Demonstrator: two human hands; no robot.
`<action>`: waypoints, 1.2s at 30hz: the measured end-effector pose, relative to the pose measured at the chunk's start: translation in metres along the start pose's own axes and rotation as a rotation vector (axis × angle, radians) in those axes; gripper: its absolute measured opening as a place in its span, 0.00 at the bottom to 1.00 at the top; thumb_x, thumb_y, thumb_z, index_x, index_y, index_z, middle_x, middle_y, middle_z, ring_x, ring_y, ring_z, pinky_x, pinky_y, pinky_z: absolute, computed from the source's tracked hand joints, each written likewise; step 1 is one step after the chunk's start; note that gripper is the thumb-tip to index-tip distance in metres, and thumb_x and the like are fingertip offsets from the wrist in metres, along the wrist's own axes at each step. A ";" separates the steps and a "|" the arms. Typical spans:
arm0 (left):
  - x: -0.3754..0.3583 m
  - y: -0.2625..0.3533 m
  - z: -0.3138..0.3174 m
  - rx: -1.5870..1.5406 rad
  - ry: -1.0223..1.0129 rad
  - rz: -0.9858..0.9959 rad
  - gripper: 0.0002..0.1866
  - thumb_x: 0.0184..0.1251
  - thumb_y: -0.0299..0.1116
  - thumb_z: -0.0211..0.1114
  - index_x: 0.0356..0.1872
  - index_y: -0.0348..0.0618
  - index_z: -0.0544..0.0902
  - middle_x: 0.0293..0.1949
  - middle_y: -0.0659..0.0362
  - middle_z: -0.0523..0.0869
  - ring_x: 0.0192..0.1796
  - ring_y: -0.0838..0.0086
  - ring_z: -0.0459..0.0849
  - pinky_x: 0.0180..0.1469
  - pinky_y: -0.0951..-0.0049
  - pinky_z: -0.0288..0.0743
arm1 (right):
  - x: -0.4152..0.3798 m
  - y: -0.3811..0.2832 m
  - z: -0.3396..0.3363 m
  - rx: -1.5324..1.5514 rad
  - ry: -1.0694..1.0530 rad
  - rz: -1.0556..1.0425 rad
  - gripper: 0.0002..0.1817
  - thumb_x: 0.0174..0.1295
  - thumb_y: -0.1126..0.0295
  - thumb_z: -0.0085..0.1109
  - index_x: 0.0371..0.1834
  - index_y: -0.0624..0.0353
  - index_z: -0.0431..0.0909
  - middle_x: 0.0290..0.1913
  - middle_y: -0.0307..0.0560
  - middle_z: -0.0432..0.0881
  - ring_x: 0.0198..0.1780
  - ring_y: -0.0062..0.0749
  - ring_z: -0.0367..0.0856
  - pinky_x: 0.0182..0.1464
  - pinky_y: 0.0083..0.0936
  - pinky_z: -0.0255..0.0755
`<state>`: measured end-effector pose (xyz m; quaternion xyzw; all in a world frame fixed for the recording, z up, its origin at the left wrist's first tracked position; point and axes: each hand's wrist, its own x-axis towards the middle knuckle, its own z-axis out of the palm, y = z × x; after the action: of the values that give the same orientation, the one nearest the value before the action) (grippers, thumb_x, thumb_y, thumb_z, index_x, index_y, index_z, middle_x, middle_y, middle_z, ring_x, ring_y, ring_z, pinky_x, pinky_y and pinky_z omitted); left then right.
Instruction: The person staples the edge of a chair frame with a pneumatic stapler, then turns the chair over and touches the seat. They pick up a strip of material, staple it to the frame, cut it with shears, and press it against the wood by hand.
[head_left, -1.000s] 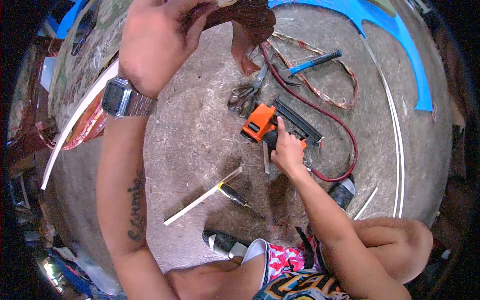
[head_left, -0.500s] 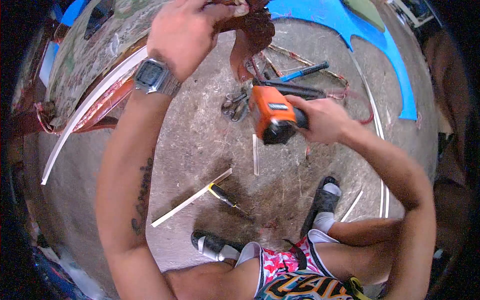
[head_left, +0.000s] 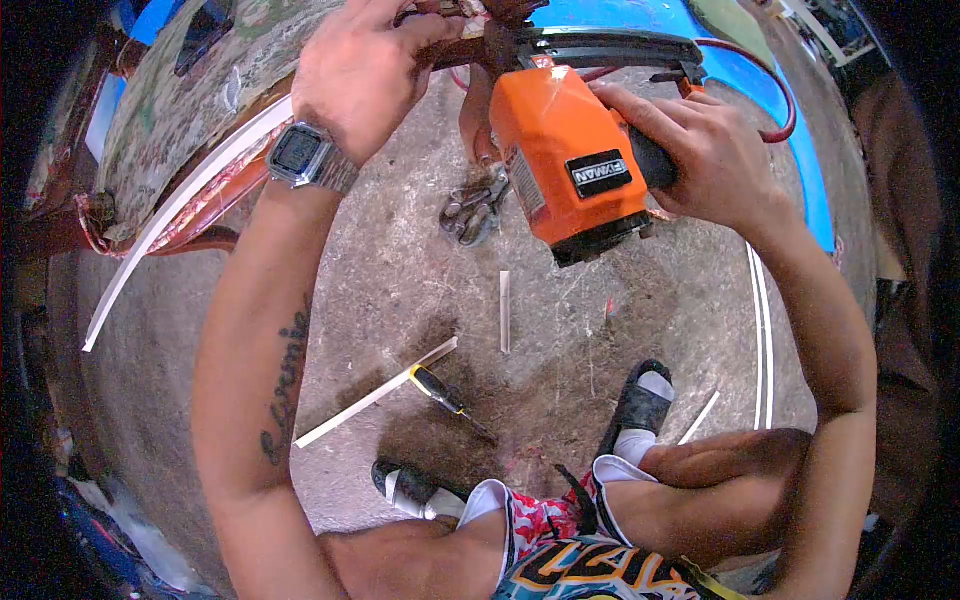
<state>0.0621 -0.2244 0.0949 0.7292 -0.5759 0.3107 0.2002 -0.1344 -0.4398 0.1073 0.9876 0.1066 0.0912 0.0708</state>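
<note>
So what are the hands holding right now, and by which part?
The right hand grips the orange nail gun by its black handle. The left hand pinches the dark workpiece at the top edge; the exact grip cannot be told.

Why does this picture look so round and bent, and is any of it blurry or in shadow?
Head view: a fisheye lens bows the floor strips and leaves black corners; daylight is soft, with a dull shadow by the screwdriver; the orange nail gun in the right hand looms large yet sharp; the left hand is cropped at top.
</note>
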 end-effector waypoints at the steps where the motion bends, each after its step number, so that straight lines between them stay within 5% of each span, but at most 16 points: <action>1: 0.000 0.000 0.000 -0.008 0.003 -0.007 0.11 0.48 0.23 0.67 0.35 0.44 0.87 0.40 0.58 0.81 0.44 0.63 0.80 0.46 0.65 0.75 | 0.001 0.000 0.000 -0.026 -0.021 0.002 0.44 0.44 0.64 0.69 0.70 0.42 0.64 0.45 0.44 0.86 0.45 0.40 0.86 0.49 0.41 0.77; 4: -0.002 -0.003 0.003 -0.019 0.023 -0.008 0.10 0.48 0.23 0.67 0.34 0.44 0.87 0.40 0.58 0.81 0.44 0.63 0.80 0.45 0.65 0.76 | 0.006 0.003 0.004 -0.074 0.125 -0.086 0.43 0.44 0.65 0.71 0.70 0.45 0.67 0.39 0.43 0.86 0.36 0.42 0.84 0.41 0.35 0.75; 15: -0.001 -0.003 0.006 0.028 0.025 0.016 0.08 0.49 0.23 0.67 0.33 0.44 0.86 0.38 0.57 0.80 0.42 0.61 0.79 0.45 0.63 0.74 | 0.013 -0.004 0.001 -0.106 0.051 0.018 0.40 0.44 0.71 0.70 0.67 0.45 0.69 0.46 0.48 0.85 0.41 0.48 0.84 0.47 0.37 0.77; 24: -0.004 -0.007 0.011 0.031 0.030 -0.011 0.09 0.49 0.24 0.67 0.34 0.44 0.86 0.38 0.57 0.79 0.44 0.62 0.78 0.46 0.64 0.73 | 0.016 -0.014 -0.005 -0.109 0.002 0.096 0.27 0.53 0.64 0.63 0.59 0.41 0.71 0.39 0.47 0.86 0.39 0.44 0.86 0.40 0.39 0.80; 28: -0.004 -0.007 0.010 0.061 0.010 -0.013 0.09 0.49 0.25 0.67 0.34 0.44 0.86 0.38 0.57 0.79 0.44 0.62 0.78 0.46 0.65 0.74 | 0.005 -0.015 0.002 0.091 0.100 0.045 0.36 0.46 0.69 0.67 0.64 0.46 0.68 0.38 0.50 0.86 0.39 0.49 0.85 0.42 0.42 0.79; 33: 0.001 -0.009 -0.003 -0.018 -0.047 0.037 0.11 0.51 0.25 0.67 0.37 0.47 0.87 0.36 0.57 0.79 0.40 0.61 0.80 0.42 0.64 0.75 | -0.021 -0.030 0.029 0.380 -0.155 0.232 0.33 0.50 0.64 0.65 0.63 0.47 0.70 0.41 0.58 0.85 0.44 0.54 0.84 0.47 0.47 0.78; 34: -0.006 -0.022 0.004 0.068 -0.055 0.080 0.11 0.61 0.38 0.69 0.43 0.50 0.87 0.43 0.56 0.86 0.44 0.58 0.85 0.46 0.64 0.80 | -0.018 -0.034 0.039 0.447 -0.229 0.283 0.32 0.51 0.64 0.64 0.64 0.47 0.70 0.42 0.58 0.85 0.45 0.55 0.84 0.48 0.47 0.78; 36: -0.019 -0.027 -0.006 0.099 -0.096 0.018 0.11 0.61 0.38 0.69 0.44 0.51 0.86 0.45 0.56 0.84 0.47 0.59 0.84 0.46 0.63 0.80 | -0.013 -0.043 0.071 0.567 -0.324 0.419 0.32 0.52 0.63 0.63 0.65 0.47 0.70 0.42 0.59 0.84 0.46 0.56 0.84 0.50 0.46 0.78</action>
<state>0.0837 -0.1997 0.0884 0.7471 -0.5753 0.3051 0.1332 -0.1412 -0.4097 0.0294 0.9699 -0.0893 -0.0866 -0.2094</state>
